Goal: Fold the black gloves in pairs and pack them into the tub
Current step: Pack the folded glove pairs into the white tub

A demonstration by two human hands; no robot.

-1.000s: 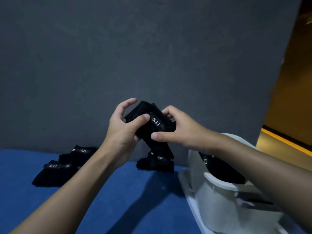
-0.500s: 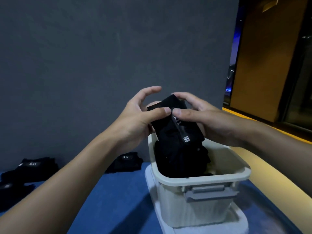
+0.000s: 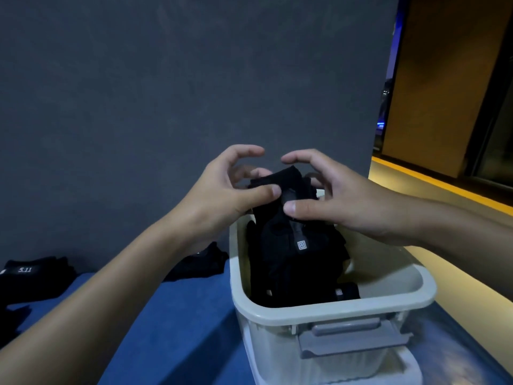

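Black folded gloves (image 3: 280,240) hung over the pale tub (image 3: 327,311), partly inside it. The left hand (image 3: 219,195) and the right hand (image 3: 349,204) both pinched their top, thumbs close together. More gloves (image 3: 33,279) lay left on the blue surface (image 3: 177,329).

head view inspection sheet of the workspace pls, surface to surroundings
surface: blue surface, pale tub standing on it at right
job's things: folded glove pair held over the tub, lower end inside; packed gloves at the tub's bottom; loose gloves on the surface at far left; another glove heap behind the left forearm
clutter: nothing seen
hands: left hand and right hand both pinch the pair's top
cables: nothing seen
surroundings: grey wall behind; yellow-lit floor at right
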